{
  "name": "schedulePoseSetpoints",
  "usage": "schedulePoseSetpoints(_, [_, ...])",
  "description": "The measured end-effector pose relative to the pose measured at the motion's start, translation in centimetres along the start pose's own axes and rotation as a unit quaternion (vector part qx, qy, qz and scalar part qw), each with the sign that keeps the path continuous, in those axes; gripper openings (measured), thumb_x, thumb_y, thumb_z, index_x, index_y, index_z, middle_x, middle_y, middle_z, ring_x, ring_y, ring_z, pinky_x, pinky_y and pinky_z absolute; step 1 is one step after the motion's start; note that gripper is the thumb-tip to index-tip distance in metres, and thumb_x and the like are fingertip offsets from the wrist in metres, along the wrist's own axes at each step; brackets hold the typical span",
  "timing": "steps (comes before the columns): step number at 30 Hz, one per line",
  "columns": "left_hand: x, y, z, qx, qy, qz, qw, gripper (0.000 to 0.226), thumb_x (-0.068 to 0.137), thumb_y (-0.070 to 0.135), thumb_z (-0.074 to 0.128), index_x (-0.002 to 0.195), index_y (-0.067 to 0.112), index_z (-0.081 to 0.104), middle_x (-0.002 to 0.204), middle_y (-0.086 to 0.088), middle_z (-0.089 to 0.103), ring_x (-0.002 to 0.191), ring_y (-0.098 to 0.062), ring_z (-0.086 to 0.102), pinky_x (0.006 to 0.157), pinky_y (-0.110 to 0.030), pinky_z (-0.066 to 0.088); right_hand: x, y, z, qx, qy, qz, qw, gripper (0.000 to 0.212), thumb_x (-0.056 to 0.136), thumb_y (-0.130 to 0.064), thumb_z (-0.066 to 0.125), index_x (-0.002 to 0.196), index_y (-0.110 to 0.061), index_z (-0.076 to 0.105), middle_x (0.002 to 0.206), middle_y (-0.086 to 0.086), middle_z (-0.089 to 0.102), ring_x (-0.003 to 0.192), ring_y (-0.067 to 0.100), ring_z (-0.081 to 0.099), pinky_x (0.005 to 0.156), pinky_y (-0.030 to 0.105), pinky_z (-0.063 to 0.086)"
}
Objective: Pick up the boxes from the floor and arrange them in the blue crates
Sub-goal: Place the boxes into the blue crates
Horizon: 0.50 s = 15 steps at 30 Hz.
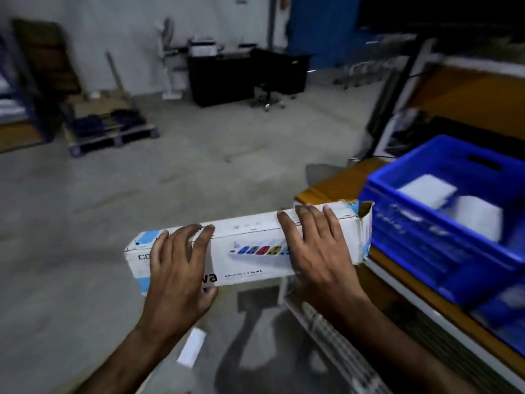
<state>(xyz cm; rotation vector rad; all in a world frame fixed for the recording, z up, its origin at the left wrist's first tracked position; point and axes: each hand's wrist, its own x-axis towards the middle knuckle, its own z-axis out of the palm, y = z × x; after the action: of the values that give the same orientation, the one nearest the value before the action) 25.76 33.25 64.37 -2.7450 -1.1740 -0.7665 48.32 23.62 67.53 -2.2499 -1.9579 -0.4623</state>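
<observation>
I hold a long white box with a picture of a coloured socket strip, level in front of me above the floor. My left hand grips its left part and my right hand grips its right part. The box's torn right end almost touches a blue crate standing on an orange-topped shelf at the right. Inside that crate lie two white boxes. A small white box lies on the floor below my hands.
A second blue crate stands nearer on the same shelf. A white grille lies below the shelf edge. Farther off are a pallet, a black desk and an office chair on the concrete floor.
</observation>
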Motion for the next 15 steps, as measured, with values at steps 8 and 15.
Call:
schedulePoseSetpoints(8, [10.8, 20.4, 1.2, -0.058, 0.045, 0.182, 0.981, 0.099, 0.049, 0.02, 0.083, 0.14, 0.006, 0.047, 0.134, -0.017, 0.048, 0.125, -0.039, 0.048, 0.121, -0.058, 0.018, -10.7, 18.3, -9.0, -0.102, 0.02, 0.169, 0.98, 0.097, 0.069, -0.06, 0.053, 0.151, -0.013, 0.033, 0.147, 0.027, 0.04, 0.14, 0.042, 0.034, 0.121, 0.058, 0.01])
schedulePoseSetpoints(15, [16.4, 33.1, 1.9, -0.092, 0.072, 0.277, 0.954, 0.102, 0.048, 0.018, 0.085, 0.141, 0.005, 0.045, 0.136, -0.018, 0.046, 0.128, -0.041, 0.046, 0.122, -0.058, 0.014, -19.1, 28.7, -12.9, -0.115, 0.098, 0.318, 0.936, 0.124, 0.05, -0.06, 0.084, 0.154, -0.017, 0.031, 0.16, 0.029, 0.015, 0.151, 0.042, 0.008, 0.121, 0.058, 0.007])
